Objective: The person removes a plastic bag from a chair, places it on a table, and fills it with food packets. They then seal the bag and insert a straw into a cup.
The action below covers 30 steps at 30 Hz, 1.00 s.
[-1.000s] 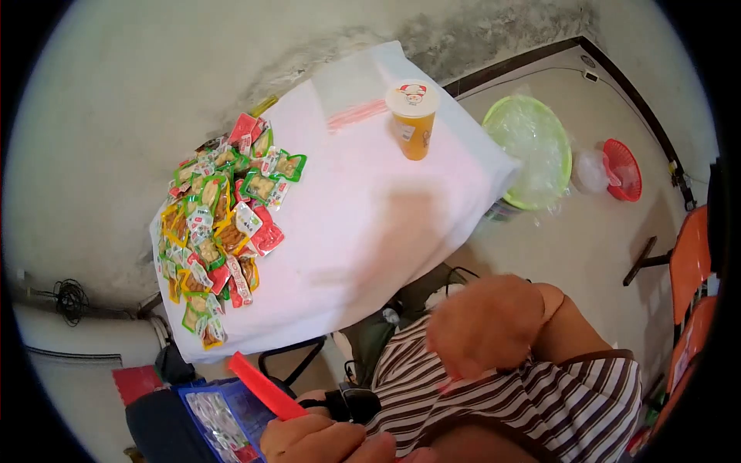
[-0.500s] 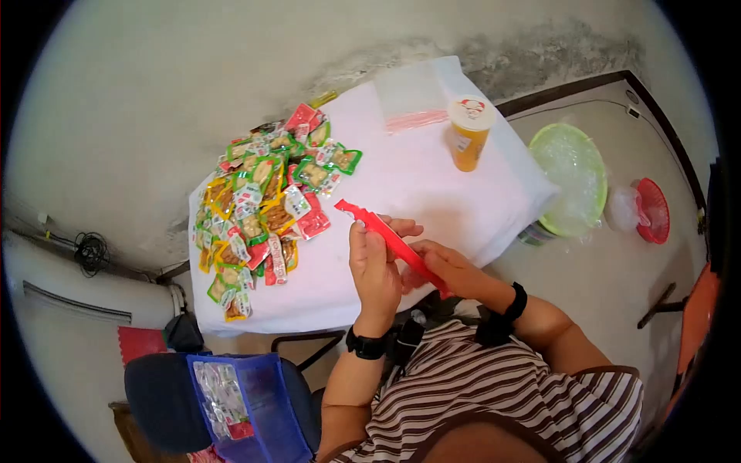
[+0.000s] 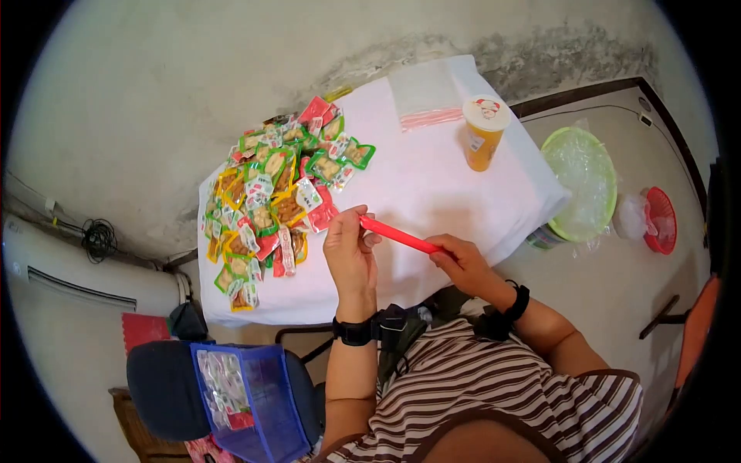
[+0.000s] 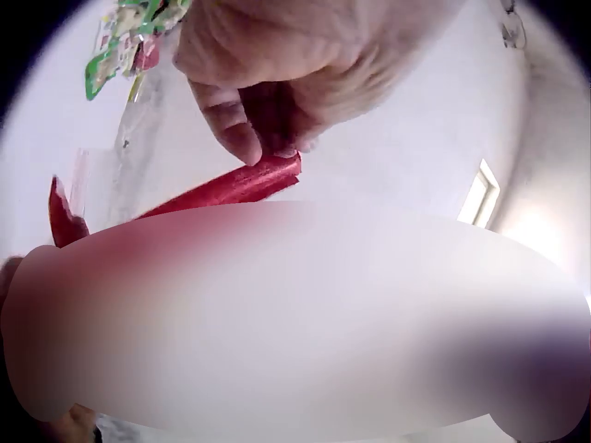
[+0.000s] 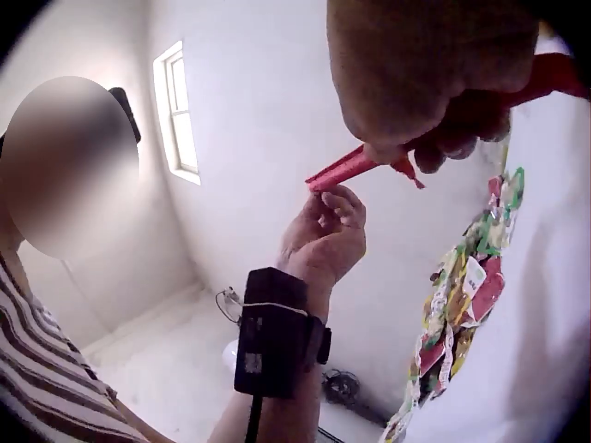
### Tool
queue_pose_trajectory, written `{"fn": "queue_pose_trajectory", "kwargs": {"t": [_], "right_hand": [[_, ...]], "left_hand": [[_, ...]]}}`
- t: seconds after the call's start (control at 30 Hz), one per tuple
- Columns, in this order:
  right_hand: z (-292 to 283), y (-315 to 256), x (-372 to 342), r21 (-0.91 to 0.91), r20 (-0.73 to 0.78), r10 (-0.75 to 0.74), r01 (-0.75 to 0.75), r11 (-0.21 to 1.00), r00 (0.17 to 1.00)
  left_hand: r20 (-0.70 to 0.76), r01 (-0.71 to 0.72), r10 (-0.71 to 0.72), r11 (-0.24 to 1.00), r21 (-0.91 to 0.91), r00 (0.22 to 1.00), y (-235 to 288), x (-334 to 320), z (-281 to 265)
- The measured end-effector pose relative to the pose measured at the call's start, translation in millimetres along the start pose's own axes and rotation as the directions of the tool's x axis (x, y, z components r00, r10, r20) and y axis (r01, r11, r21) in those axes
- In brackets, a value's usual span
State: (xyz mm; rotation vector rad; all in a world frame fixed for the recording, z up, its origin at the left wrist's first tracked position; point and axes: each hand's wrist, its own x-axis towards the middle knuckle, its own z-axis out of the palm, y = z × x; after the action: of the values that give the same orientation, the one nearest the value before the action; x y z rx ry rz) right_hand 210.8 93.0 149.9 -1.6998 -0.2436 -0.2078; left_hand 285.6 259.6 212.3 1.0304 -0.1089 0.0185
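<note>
Above the near side of the white-covered table (image 3: pixel 401 285), a long, narrow red packet (image 3: pixel 397 234) stretches between both hands. My left hand (image 3: pixel 351 258) pinches its left end between thumb and fingers. My right hand (image 3: pixel 465 266) grips the other end, thumb along the top. In the right wrist view, the packet (image 5: pixel 346 169) slants from the right fist down to the left fingertips, and more red sticks out behind the fist. A blurred patch hides much of the left wrist view. Left of the hands lies a pile of snack packs (image 3: pixel 266 201), red, green and yellow.
A lidded cup of amber drink (image 3: pixel 484 139) stands on the table's far right, beside clear bags (image 3: pixel 428 92). A blue bin (image 3: pixel 266 401) of packs sits on a dark chair at lower left. Right of the table stand a green-rimmed bucket (image 3: pixel 614 185) and a red basket (image 3: pixel 661 220).
My left hand has carried the red packet up from low beside the blue bin to over the table. My right hand has come from in front of the chest and taken the other end.
</note>
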Motion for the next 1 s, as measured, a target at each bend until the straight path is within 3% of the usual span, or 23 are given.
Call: {"fn": "queue_pose_trajectory", "kwargs": {"t": [0.17,0.23,0.27,0.3,0.33,0.4,0.43,0.47,0.53,0.57,0.6,0.67,1.0], "right_hand": [[4.6,16.0,-0.9,0.128,0.040,0.075,-0.080,0.989,0.996],[4.3,18.0,-1.9,0.141,0.045,0.093,-0.099,0.985,0.995],[2.4,17.5,-1.3,-0.062,-0.034,-0.034,0.032,0.998,0.999],[0.1,16.7,-1.0,-0.269,-0.084,-0.174,0.145,0.952,0.981],[-4.4,14.1,-0.1,-0.267,-0.080,-0.172,0.145,0.953,0.982],[-13.4,8.5,3.2,-0.413,-0.054,-0.183,0.145,0.899,0.982],[-13.0,8.9,3.3,-0.412,-0.051,-0.183,0.146,0.899,0.982],[-12.4,9.9,4.3,-0.383,-0.079,-0.218,0.172,0.907,0.973],[-9.1,17.3,4.7,-0.355,-0.109,-0.254,0.201,0.913,0.961],[-4.8,24.0,2.9,-0.155,-0.096,-0.139,0.123,0.980,0.986],[-3.0,28.3,1.5,0.048,-0.060,-0.026,0.029,0.998,0.998],[-3.6,29.6,0.9,0.014,-0.101,-0.034,0.035,0.999,0.994],[-11.3,21.3,10.0,-0.257,-0.256,-0.222,0.155,0.954,0.941]], "left_hand": [[0.016,0.169,-0.168,0.975,-0.146,0.986,-5.6,-3.2,2.2],[-0.129,0.117,-0.109,0.991,0.056,0.986,-4.9,-6.7,10.5],[-0.132,0.115,-0.107,0.992,0.055,0.985,-5.6,-2.9,4.1],[-0.071,0.008,0.017,0.941,0.338,0.997,-6.0,3.3,-8.4],[0.022,-0.107,0.117,0.803,0.586,0.993,-4.7,6.6,-16.8],[0.031,-0.093,0.092,0.799,0.594,0.995,-0.1,5.9,-16.9],[0.020,0.053,-0.066,0.920,0.388,0.998,-0.9,5.5,-18.0],[0.047,0.209,-0.219,0.965,0.160,0.975,-1.4,5.5,-18.4],[0.084,0.209,-0.215,0.975,0.080,0.973,-3.5,3.4,-16.2],[0.123,0.212,-0.211,0.977,0.001,0.970,-4.1,2.3,-13.4],[0.124,0.212,-0.211,0.977,0.000,0.970,-3.1,2.1,-9.0],[-0.040,0.056,-0.044,0.925,0.375,0.998,2.0,1.3,2.7],[0.025,0.124,-0.144,0.918,0.378,0.989,3.4,-1.0,-10.9]]}}
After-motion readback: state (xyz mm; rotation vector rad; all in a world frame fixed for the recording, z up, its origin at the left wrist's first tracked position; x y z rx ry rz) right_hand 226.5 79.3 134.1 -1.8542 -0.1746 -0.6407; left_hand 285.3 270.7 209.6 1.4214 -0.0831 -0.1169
